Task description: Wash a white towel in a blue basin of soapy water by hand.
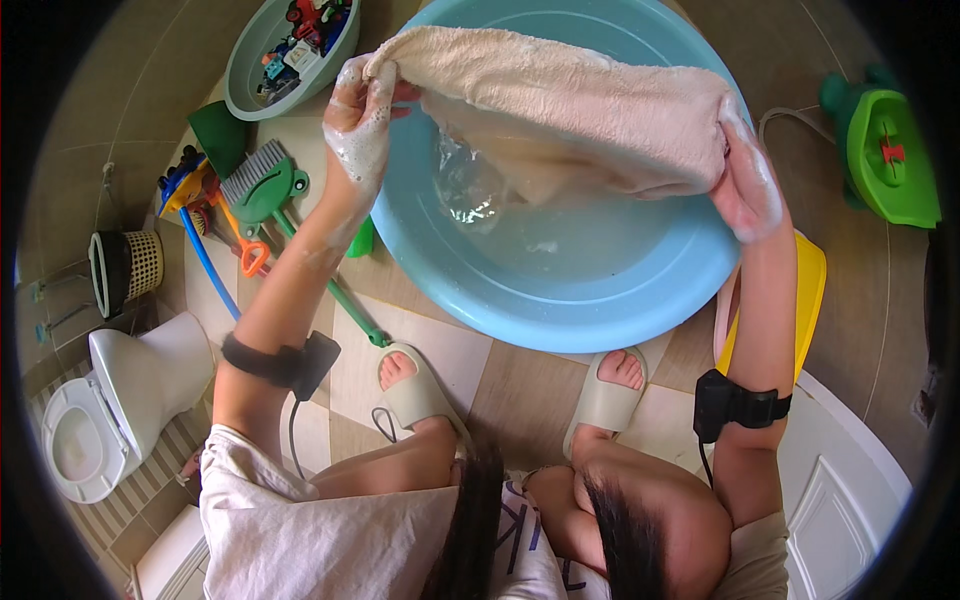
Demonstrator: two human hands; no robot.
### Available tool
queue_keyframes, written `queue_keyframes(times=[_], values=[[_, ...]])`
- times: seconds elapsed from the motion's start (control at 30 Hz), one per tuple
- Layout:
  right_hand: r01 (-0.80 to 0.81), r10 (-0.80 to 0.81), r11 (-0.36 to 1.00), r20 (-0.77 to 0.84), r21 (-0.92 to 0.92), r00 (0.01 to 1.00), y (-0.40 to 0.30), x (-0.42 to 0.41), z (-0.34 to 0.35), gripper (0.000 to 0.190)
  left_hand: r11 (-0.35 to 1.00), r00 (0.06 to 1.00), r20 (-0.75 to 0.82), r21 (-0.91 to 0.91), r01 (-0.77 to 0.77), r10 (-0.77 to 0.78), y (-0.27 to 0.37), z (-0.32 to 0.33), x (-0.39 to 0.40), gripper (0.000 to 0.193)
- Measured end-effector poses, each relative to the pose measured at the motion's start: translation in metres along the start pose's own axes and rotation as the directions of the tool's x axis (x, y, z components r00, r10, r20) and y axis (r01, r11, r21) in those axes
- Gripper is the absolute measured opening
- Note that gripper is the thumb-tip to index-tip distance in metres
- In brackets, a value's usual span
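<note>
A wet cream-pink towel (570, 97) is stretched between my two hands over a large round light-blue plastic basin (555, 322). My left hand (360, 124), covered in suds, pinches the towel's upper left corner above the basin's left rim. At the basin's right side my right hand (746, 176), also soapy, grips the other end of the cloth. The towel's lower folds hang down towards the cloudy water (570, 240), where a large bubble and some foam show. Whether the lower edge is under the water is hard to tell.
A grey-green basin of toys (240, 82) stands at upper left. Near it lie a green frog-shaped brush (270, 187) with a long handle, a dark green dustpan (217, 131) and an orange toy shovel (255, 255). A yellow plastic object (810, 300) is behind my right forearm.
</note>
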State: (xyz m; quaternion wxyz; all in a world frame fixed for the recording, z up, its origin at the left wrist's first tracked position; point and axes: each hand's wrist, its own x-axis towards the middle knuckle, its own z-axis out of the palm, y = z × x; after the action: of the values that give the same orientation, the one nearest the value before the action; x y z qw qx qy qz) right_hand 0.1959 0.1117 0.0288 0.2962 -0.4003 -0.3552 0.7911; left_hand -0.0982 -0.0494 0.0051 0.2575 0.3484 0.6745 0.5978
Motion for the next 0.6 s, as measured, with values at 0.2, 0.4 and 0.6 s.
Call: queue_keyframes(times=[0.2, 0.4, 0.6], values=[[0.028, -0.076, 0.941, -0.131, -0.337, 0.989, -0.002, -0.007, 0.010, 0.049, 0.997, 0.998, -0.037, -0.056, -0.046, 0.044, -0.007, 0.000, 0.001, 0.022], [0.025, -0.102, 0.935, -0.202, -0.354, 0.974, -0.002, -0.010, 0.017, 0.045, 0.999, 0.996, -0.071, -0.005, 0.054, -0.055, -0.012, -0.001, 0.001, 0.020], [0.160, -0.158, 0.974, 0.027, -0.159, 0.987, 0.006, 0.002, -0.003, 0.044, 0.934, 0.937, 0.015, -0.079, 0.349, -0.349, -0.001, 0.010, -0.003, 0.029]])
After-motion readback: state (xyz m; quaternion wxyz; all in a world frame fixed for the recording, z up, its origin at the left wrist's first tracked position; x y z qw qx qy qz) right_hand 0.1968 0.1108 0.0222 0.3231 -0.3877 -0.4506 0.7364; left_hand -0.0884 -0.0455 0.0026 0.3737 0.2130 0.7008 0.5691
